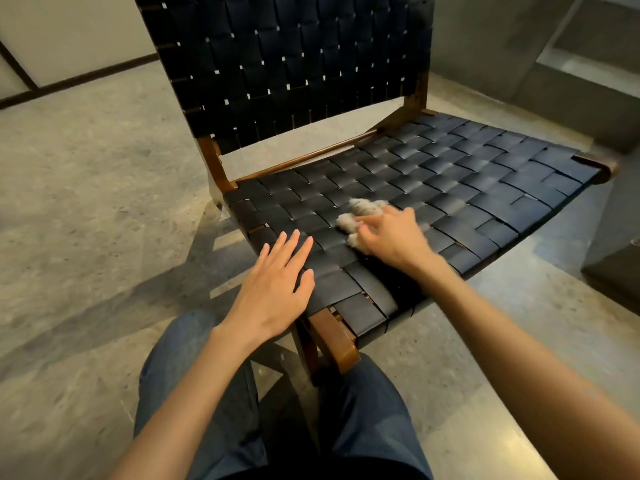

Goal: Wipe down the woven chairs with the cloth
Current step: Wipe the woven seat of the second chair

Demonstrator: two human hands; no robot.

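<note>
A low woven chair [450, 174] with black straps and a brown wooden frame fills the middle of the view. On its seat lies a small fluffy whitish cloth [360, 216]. My right hand [391, 237] lies over the cloth with its fingers curled on it, pressing it to the seat; the hand is blurred. My left hand [277, 285] rests flat with straight fingers on the seat's near left corner.
The chair's woven backrest [287, 64] rises behind the seat. Speckled stone floor [86, 202] surrounds the chair. Grey concrete steps [588, 81] stand at the right. My knees in blue trousers [214, 393] are just before the chair's front corner.
</note>
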